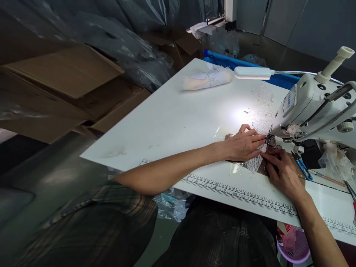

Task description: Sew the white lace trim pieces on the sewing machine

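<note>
A piece of white lace [253, 164] lies under the needle area of a white sewing machine [302, 105]. Palm down on this lace is my left hand [243, 144], its fingers stretched toward the presser foot [267, 139]. From the right, my right hand [284, 171] reaches in, bent, with its fingertips closed at the lace edge just in front of the foot. Its grip is partly hidden. More lace [261, 107] spreads over the table behind the needle.
A tied white bundle [208, 78] sits at the back of the white table [155, 126]. Blue thread snips [303, 167] lie right of my right hand. A lamp [253, 73] shines from above. Cardboard boxes [63, 70] stand left; a purple basket [296, 248] is below.
</note>
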`<state>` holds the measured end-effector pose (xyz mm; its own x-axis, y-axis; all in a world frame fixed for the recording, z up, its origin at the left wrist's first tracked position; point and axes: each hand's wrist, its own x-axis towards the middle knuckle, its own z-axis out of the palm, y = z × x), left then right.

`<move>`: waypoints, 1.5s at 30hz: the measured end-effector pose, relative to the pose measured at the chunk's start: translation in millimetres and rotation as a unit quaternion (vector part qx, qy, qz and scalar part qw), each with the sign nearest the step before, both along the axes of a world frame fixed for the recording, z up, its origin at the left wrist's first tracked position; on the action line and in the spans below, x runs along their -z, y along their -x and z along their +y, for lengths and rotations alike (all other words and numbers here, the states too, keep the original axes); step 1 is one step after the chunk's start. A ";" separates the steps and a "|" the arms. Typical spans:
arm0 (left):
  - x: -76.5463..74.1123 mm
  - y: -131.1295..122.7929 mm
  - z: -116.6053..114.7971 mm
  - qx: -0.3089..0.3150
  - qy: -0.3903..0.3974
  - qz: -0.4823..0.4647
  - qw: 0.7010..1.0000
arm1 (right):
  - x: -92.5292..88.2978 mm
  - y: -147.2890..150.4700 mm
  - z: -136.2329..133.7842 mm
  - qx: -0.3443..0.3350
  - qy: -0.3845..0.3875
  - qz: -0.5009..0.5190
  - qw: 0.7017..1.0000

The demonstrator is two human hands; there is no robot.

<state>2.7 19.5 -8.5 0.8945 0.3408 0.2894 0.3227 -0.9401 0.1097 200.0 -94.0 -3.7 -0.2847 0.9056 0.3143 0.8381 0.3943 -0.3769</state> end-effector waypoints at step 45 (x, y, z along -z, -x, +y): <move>0.0 -6.7 -2.1 -0.074 -0.072 -0.047 0.994 | 0.5 6.0 6.1 0.072 0.009 -0.027 0.997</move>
<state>9.4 17.4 -8.5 0.8046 0.4154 0.4243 0.4535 -0.8912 0.0126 194.0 -87.9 -4.2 -0.1681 0.9435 0.2856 0.9043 0.2629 -0.3363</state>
